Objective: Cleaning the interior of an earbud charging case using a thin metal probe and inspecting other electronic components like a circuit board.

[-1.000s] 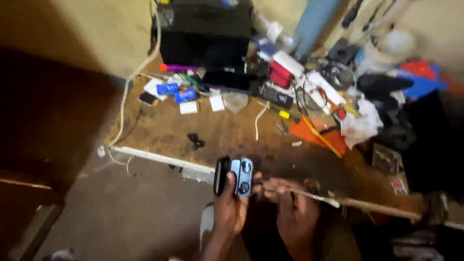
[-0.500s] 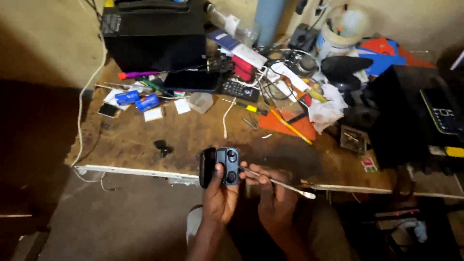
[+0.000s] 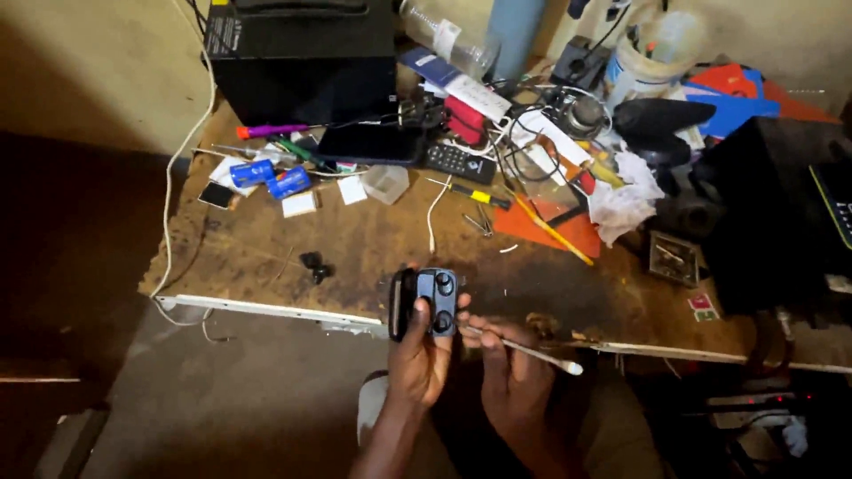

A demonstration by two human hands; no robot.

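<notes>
1. At the near edge of the wooden workbench (image 3: 266, 257), the left hand (image 3: 419, 359) grips an open black earbud case (image 3: 424, 303), fingers wrapped round its lower half, thumb up the side. The case is held upright just above the bench edge, lid swung open to the left, two dark round sockets facing the camera.
2. Right hand (image 3: 513, 377) is closed in a pinch on a thin white swab stick (image 3: 524, 348); the stick runs from beside the case out to the right, padded tip pointing away. Its near end sits right at the case, possibly touching it, too blurry to be sure.
3. Two small black earbuds (image 3: 312, 265) lie loose on the bench, left of the case, apart from both hands.
4. Farther back: a big black box (image 3: 302, 58), a dark phone (image 3: 368, 142) lying flat, two blue cylinders (image 3: 271, 176), a black remote (image 3: 456, 163), a yellow-handled screwdriver (image 3: 470, 192), an orange sheet (image 3: 550, 222) and crumpled white paper (image 3: 626, 200).
5. A white cable (image 3: 173, 191) trails down the bench's left side.
</notes>
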